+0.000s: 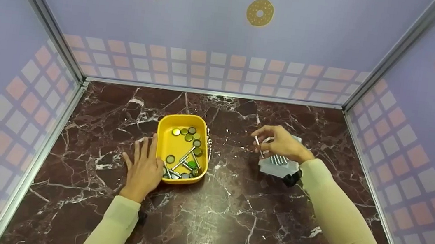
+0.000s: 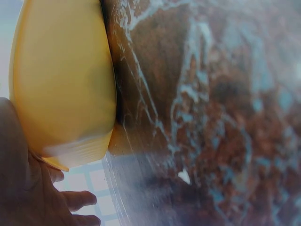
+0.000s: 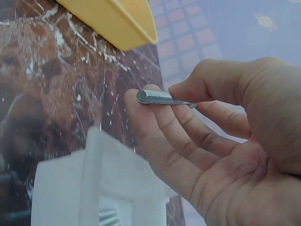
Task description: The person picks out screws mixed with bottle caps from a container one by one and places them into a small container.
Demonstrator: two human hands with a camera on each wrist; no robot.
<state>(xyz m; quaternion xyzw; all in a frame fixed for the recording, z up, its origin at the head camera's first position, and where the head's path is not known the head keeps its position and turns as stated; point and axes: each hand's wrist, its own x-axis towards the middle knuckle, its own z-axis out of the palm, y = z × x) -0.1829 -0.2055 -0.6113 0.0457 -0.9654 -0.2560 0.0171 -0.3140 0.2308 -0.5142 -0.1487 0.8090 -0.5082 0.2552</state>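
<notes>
My right hand pinches a metal bolt between thumb and fingertips, above a whitish plastic box. In the right wrist view the bolt's threaded end points away from the palm. Several more bolts lie inside that box, partly hidden by the hand. My left hand rests against the left side of a yellow tray, fingers straight and spread, thumb at the rim. Inside the tray are several bolts and small round caps, one of them green.
Both containers stand on a dark red marbled tabletop, with a stretch of table between them. Panels with a tile pattern close off the back and both sides. A black device sits at my right wrist, close to the whitish box.
</notes>
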